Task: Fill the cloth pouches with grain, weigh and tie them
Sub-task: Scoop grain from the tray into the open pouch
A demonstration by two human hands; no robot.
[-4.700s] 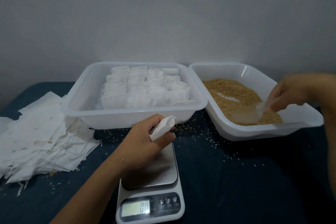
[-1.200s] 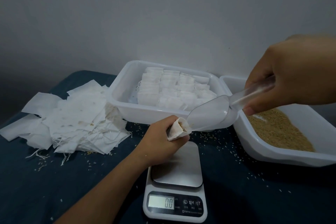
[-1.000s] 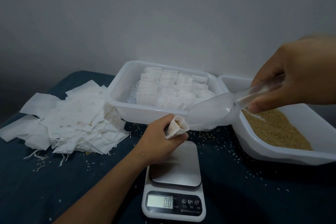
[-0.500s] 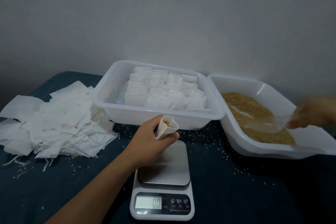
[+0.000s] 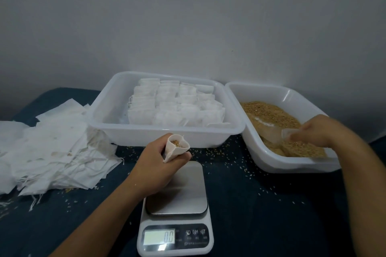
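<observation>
My left hand (image 5: 158, 168) grips a small white cloth pouch (image 5: 175, 150) above the kitchen scale (image 5: 176, 208); the pouch's mouth is open and brown grain shows inside. The scale's plate is bare and its display reads 0.0. My right hand (image 5: 313, 132) holds the handle of a clear plastic scoop (image 5: 273, 134), whose bowl is dug into the brown grain (image 5: 269, 115) in the white tub (image 5: 292, 165) at the right. The hand and scoop are blurred.
A second white tub (image 5: 133, 131) behind the scale holds several rows of filled pouches. A heap of flat empty pouches (image 5: 48, 148) with loose strings lies at the left on the dark blue cloth (image 5: 261, 215). Spilled grains are scattered around the tubs and scale.
My right hand took the scoop away from the pouch's mouth and lowered it into the grain tub. My left hand kept the pouch above the scale.
</observation>
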